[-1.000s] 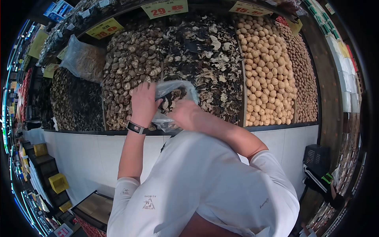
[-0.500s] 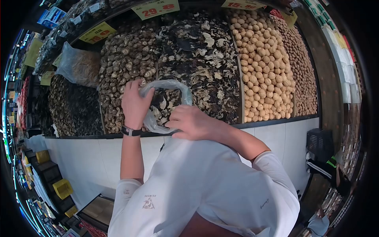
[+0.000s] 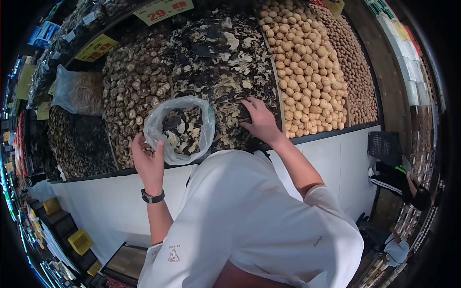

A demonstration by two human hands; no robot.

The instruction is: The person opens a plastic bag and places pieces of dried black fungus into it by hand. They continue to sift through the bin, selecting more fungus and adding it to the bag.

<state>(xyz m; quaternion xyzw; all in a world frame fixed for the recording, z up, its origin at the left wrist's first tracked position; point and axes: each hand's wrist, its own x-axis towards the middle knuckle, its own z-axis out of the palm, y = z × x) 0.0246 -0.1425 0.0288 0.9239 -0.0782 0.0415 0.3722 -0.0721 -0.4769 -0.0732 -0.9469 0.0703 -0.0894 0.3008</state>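
Observation:
A clear plastic bag (image 3: pixel 207 126) rests with its mouth wide open, and dried black fungus (image 3: pixel 185 130) shows inside the ring of its rim. My left hand (image 3: pixel 148 162) is at the bag's lower left edge, thumb and fingers apart, the thumb overlapping the plastic. To the right of the bag, my right hand (image 3: pixel 263 124) hovers low over the loose dried black fungus (image 3: pixel 216 62) in the bin. Its fingers are spread, with nothing in them. A dark watch (image 3: pixel 152 196) is on my left wrist.
Dried mushrooms (image 3: pixel 134 81) fill the bin to the left, and walnuts (image 3: pixel 312 72) the one to the right. A filled plastic bag (image 3: pixel 79 91) lies farther left. Price signs (image 3: pixel 163 10) line the back. A black crate (image 3: pixel 384 146) and a person (image 3: pixel 398 180) are off to the right.
My right hand has let go of the bag and moved right, its fingers spreading. My left hand has slid down the bag's left side and loosened, and the rim stands rounder.

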